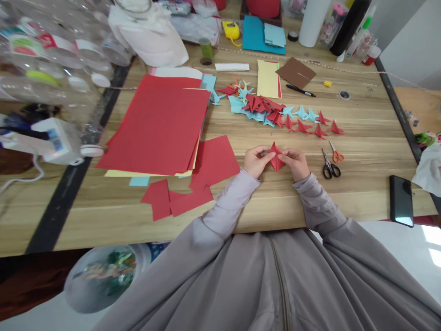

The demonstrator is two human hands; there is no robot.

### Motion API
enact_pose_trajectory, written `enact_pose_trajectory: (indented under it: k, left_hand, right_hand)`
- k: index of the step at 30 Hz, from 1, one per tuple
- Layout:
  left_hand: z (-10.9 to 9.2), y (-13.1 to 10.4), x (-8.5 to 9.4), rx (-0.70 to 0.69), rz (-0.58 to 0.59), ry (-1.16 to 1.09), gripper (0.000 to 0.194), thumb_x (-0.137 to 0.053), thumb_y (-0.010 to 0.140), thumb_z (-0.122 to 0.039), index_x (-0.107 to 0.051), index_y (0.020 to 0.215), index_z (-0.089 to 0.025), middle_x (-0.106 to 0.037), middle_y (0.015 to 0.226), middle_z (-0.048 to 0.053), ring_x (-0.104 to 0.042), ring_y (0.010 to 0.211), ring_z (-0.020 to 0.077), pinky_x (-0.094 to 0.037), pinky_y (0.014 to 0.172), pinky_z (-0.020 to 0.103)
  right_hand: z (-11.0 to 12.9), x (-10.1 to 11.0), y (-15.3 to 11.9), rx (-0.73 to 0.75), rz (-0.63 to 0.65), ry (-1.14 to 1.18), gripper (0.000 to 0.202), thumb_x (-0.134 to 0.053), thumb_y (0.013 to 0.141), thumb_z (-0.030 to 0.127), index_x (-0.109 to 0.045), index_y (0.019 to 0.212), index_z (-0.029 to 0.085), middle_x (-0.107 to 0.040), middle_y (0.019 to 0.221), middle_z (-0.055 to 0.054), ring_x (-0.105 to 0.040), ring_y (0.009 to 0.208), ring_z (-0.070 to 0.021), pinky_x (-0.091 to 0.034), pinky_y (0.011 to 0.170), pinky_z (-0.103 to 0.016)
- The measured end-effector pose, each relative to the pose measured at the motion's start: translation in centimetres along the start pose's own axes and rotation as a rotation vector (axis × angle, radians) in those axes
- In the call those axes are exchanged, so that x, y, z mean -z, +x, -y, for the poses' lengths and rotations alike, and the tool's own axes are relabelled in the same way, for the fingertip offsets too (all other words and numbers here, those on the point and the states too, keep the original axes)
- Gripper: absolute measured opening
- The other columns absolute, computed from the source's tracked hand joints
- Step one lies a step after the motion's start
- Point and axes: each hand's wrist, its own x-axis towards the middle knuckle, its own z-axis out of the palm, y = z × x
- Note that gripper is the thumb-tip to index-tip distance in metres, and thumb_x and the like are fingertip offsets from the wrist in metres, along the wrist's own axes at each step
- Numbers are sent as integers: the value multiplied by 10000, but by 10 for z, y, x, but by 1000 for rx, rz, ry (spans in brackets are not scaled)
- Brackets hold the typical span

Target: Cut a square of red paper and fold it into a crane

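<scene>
A small red folded paper [276, 161], shaped like a pointed diamond with a slit down its lower middle, is held between both hands above the wooden table. My left hand [257, 160] pinches its left side between thumb and fingers. On its right side my right hand [295, 162] grips it the same way. Beyond the hands lie folded red paper cranes [302, 127] and light blue paper cranes [302, 112], several of each, partly heaped together. To the left are cut red paper pieces [217, 161] and a large stack of red sheets [158, 124].
Black-handled scissors [331, 170] and small orange scissors [337, 156] lie right of my hands. A phone [401, 200] rests near the front right edge. Farther back are a black pen [300, 90], brown paper [295, 72] and a yellow tape measure [231, 31]. Plastic bottles [62, 50] crowd the left.
</scene>
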Motion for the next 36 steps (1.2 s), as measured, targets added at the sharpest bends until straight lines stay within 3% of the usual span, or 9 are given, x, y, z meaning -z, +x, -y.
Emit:
enact_pose_trajectory:
  k: [3, 10, 13, 18, 36]
  left_hand:
    - [1, 1, 1, -26, 8, 0, 296, -774, 521, -303, -709, 772, -162, -686, 702, 18, -593, 632, 130, -489, 655, 293]
    - [-2, -1, 1, -28, 64, 66, 210, -725, 577, -257, -709, 761, -158, -663, 674, 15, -570, 610, 124, -475, 637, 282]
    - [-9, -2, 2, -111, 152, 120, 233, -712, 585, -188, -722, 817, -182, -668, 744, 28, -585, 677, 132, -465, 665, 273]
    - [-16, -3, 5, -205, 279, 172, 37, -705, 642, -215, -729, 669, -206, -658, 729, 47, -583, 694, 140, -448, 629, 271]
    - [-24, -2, 13, -251, 267, 179, 77, -690, 667, -264, -729, 685, -201, -686, 725, 54, -613, 689, 156, -471, 660, 293]
  right_hand:
    - [0, 0, 0, -15, 9, 14, 264, -753, 585, 372, -575, 584, 177, -557, 493, 42, -462, 444, -76, -382, 448, -219]
    - [0, 1, 1, -92, 17, 91, 201, -739, 536, 256, -591, 645, 174, -601, 550, 45, -488, 470, -71, -364, 466, -200]
    - [0, 2, 1, -122, 55, 79, 146, -711, 514, 193, -594, 596, 166, -577, 513, 48, -471, 459, -68, -345, 465, -199]
    - [1, 1, 0, -124, 126, 21, 103, -676, 519, 182, -593, 576, 164, -557, 493, 51, -445, 452, -67, -324, 472, -205]
    - [2, 1, 0, -220, 101, 67, 80, -615, 506, 182, -546, 469, 163, -444, 386, 68, -323, 373, -46, -199, 400, -198]
